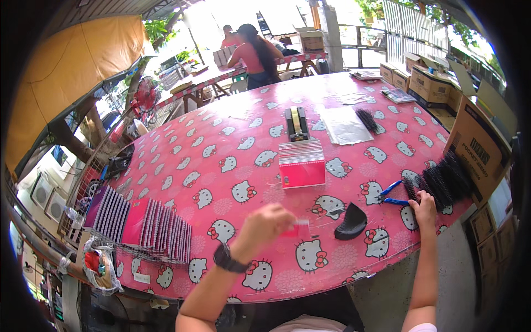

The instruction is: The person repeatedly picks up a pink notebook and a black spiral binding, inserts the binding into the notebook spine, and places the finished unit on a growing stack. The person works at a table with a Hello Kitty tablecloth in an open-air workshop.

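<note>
My left hand, a dark watch on its wrist, is closed in a pinch on a small pink notebook, partly hidden and blurred. At the table's right side my right hand has its fingers closed at the end of a black spiral binding coil, beside a heap of such coils. Blue-handled pliers lie just left of those fingers. Between my hands sits a curved black object. Ahead of my left hand stands a stack of pink notebooks with white page edges.
Rows of spiral-bound pink notebooks and purple ones stand at the left edge. A tape dispenser, a clear plastic sheet and more coils lie farther back. Cardboard boxes border the right. Two people work at another table.
</note>
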A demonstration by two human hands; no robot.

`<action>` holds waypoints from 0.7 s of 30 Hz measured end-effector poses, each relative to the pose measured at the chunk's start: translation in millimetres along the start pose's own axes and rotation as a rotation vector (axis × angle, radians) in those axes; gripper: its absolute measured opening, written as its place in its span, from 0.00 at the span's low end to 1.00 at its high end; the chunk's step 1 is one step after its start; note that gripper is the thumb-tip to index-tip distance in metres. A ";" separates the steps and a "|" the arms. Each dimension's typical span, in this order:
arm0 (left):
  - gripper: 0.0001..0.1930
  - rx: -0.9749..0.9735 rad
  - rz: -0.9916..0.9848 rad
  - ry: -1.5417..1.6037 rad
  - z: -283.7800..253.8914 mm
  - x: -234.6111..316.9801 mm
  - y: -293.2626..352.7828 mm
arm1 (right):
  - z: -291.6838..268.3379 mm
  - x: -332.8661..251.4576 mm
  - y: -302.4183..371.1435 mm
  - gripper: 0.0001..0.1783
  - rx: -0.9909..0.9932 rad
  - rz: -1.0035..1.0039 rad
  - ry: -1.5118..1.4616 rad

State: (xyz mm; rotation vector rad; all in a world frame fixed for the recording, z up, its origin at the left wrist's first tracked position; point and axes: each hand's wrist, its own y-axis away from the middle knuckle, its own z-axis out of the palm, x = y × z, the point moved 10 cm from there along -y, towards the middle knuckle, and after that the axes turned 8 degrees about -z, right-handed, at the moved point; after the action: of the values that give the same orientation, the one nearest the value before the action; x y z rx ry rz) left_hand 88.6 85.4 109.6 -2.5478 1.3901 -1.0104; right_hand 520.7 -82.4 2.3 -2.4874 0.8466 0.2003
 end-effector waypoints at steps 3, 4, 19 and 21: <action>0.07 0.054 -0.080 -0.015 14.5 -5.7 47.9 | 14.4 8.0 -16.1 0.17 -0.093 0.020 -0.141; 0.07 0.088 -0.094 0.008 18.1 -7.1 53.7 | 12.0 12.2 -19.5 0.16 -0.094 0.038 -0.138; 0.15 0.350 0.123 -0.141 16.0 12.8 81.6 | -34.8 -78.4 -22.2 0.18 0.094 -0.220 -0.355; 0.14 0.306 0.099 -0.106 20.0 14.2 81.4 | -38.0 -154.6 13.5 0.14 -0.203 -0.267 -0.555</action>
State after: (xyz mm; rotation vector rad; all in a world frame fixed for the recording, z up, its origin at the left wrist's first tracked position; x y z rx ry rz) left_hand 46.3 21.7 72.5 -2.2554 1.2148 -0.9711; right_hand 388.7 -28.5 74.4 -2.4949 0.2716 0.8671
